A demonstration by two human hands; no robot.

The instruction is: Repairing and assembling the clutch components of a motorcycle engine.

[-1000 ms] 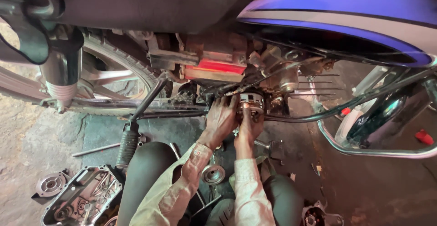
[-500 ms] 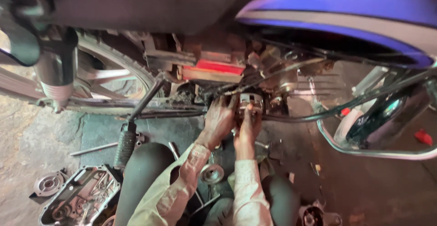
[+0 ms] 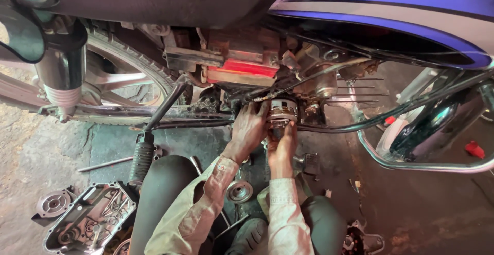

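— Grimy workshop floor (image 3: 46, 142), oil-dark and cracked. Above it, a motorcycle with a purple tank (image 3: 391, 8), rear tyre (image 3: 128, 54) at the left, chrome shock absorber (image 3: 62, 80) in front of it.

— And lower down?

— Kick lever with ribbed rubber pedal (image 3: 141, 157) hanging just beside the near knee. Opened engine cover (image 3: 90, 221) lying inside-up on the floor at bottom left, a small round metal part (image 3: 51, 203) next to it. A pulley-like disc (image 3: 239, 190) between the two forearms, on the floor.

— Hands?

— Both up at the engine's side. Left hand (image 3: 249, 129) wrapped over the left edge of a round, ribbed clutch assembly (image 3: 282, 112), fingers curled onto its rim. Right hand (image 3: 282, 144) underneath, thumb and fingertips pressed to the lower edge.

— So the grip?

— Closed on that round assembly from two sides — left from the side and top, right from below. The assembly itself seated in the engine's opening, directly below the red battery box (image 3: 242, 70) and behind the black frame tube (image 3: 360, 124); only its upper face clear between the fingers.

— Anything around it?

— A cable (image 3: 309, 77) slanting across just above. Cooling fins (image 3: 355, 93) to the right — near, not touching the hands. Pale, stained sleeves (image 3: 206, 203) down to the wrists.
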